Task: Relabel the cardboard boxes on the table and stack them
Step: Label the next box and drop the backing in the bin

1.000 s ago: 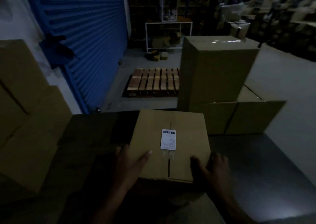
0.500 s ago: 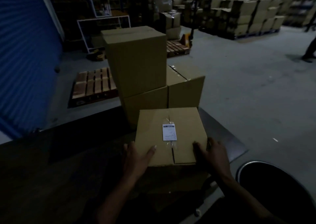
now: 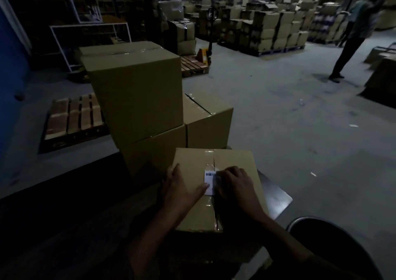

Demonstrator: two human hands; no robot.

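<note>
A dim warehouse with a grey concrete floor (image 3: 289,112) surrounds a dark table (image 3: 64,226) whose right corner juts out near the lower right. The cardboard box (image 3: 192,211) sits at that right end of the table, close to the near edge, its top face up and its taped centre seam running away from the person, so its long axis points from the near edge toward the far edge. A white label (image 3: 209,180) with a barcode lies on the seam near the middle of the top. The left hand (image 3: 182,185) rests flat on the left half of the top, fingers relaxed and spread, thumb tip touching the label's left edge. The right hand (image 3: 233,183) covers the label's right part with fingers bent down onto it; whether they pinch the label I cannot tell. Just behind the box stands a stack of boxes (image 3: 139,100), one large box on top of two lower ones, blocking the far side. To the right the table ends quickly at its bare corner, with a round dark bin (image 3: 334,243) below. The table's left stretch lies in shadow. On the floor beyond are a wooden pallet (image 3: 75,117), a pallet jack (image 3: 204,50), rows of stacked cartons (image 3: 267,31) and another person (image 3: 351,33) standing far right.
</note>
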